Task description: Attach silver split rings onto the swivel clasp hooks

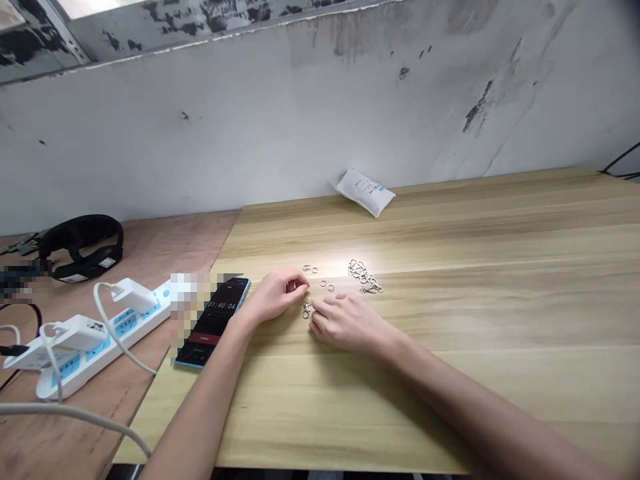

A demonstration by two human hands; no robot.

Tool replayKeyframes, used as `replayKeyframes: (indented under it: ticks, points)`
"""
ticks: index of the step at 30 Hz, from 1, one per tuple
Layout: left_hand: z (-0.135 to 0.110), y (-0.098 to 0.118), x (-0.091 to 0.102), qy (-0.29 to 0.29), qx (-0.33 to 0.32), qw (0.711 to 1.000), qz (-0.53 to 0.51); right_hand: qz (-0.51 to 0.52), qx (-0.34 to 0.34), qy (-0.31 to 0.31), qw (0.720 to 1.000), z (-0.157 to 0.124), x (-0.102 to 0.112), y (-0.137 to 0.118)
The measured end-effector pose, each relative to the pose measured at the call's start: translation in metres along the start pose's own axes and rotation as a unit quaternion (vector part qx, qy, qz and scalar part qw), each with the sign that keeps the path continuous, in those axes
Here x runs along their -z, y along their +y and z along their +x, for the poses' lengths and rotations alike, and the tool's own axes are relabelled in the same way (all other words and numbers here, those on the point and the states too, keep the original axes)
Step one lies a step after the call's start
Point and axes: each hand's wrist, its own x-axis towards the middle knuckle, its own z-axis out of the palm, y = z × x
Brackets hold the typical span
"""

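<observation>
My left hand (280, 293) is above the wooden tabletop with its fingers curled and thumb and forefinger together; what they pinch, if anything, is too small to make out. Opposite it, my right hand (347, 321) rests low on the table, fingers bent inward and closed, its fingertips hiding whatever they hold. Between the two hands are small silver metal clasps with rings (307, 309), right at my right fingertips. Just beyond lie several loose split rings (327, 286), with more rings (309, 269) farther back. A heap of silver clasps (364, 276) lies behind my right hand.
Left of my left forearm, a phone (215, 323) shows a running timer. A white power strip (113, 340) with chargers and cables sits on the brownish surface, near a black headset (83, 247). Against the wall lies a white plastic packet (367, 192) on the wooden tabletop (500, 267).
</observation>
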Motion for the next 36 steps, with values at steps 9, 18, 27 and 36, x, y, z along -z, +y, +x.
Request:
replayKeyframes:
  ticks: [9, 18, 27, 36]
  points:
    - [0.0, 0.003, 0.001, -0.006, -0.007, 1.0, -0.005, 0.21, -0.126, 0.016, 0.969, 0.0, 0.0, 0.015]
    - [0.002, 0.004, -0.006, 0.032, -0.028, 0.999, 0.028, 0.19, -0.268, -0.006, 0.944, -0.009, 0.016, 0.05]
    - [0.015, 0.004, -0.037, 0.102, -0.136, 0.981, 0.096, 0.242, -0.302, -0.145, 0.911, -0.037, 0.049, 0.101]
    - [0.022, 0.006, -0.044, 0.102, -0.163, 0.969, 0.157, 0.159, -0.287, -0.147, 0.933, -0.028, 0.036, 0.088]
